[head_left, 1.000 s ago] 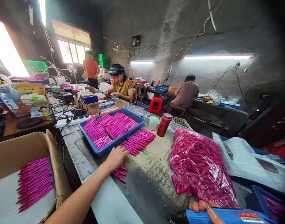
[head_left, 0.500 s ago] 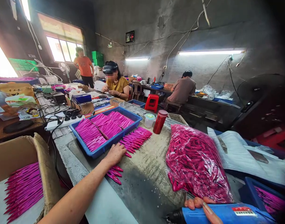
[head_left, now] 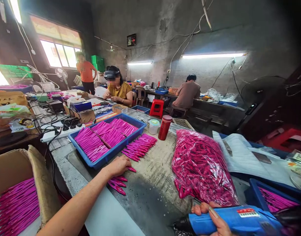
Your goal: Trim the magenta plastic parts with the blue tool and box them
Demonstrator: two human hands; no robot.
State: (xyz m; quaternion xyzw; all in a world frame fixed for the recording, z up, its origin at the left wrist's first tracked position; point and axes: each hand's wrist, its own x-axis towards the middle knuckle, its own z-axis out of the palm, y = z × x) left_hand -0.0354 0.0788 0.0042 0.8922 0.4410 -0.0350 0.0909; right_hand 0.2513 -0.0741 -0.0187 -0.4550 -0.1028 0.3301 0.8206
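Note:
My left hand (head_left: 119,166) reaches over the bench, fingers curled down on a slender magenta plastic piece (head_left: 132,169); only its pointed dark-pink tip shows. Just beyond the hand lies a row of similar magenta pieces (head_left: 139,146), side by side. A few more loose pieces (head_left: 118,185) rest nearer to me, below my wrist. At the lower right, my right hand (head_left: 215,216) is wrapped round a blue electric power tool (head_left: 246,220). The tool's black nose points left, low over the bench; what its tip touches is unclear.
A blue tray (head_left: 108,160) of magenta pieces stands behind my left hand. A large clear bag (head_left: 202,167) of dark-pink parts sits right of centre. A cardboard box (head_left: 43,183) is at the left, and a red bottle (head_left: 165,127) stands farther back. Co-workers are beyond.
My left hand has drawn slightly towards me, away from the row, with the magenta piece now apart from it. The view has turned a little right. My right hand keeps holding the tool.

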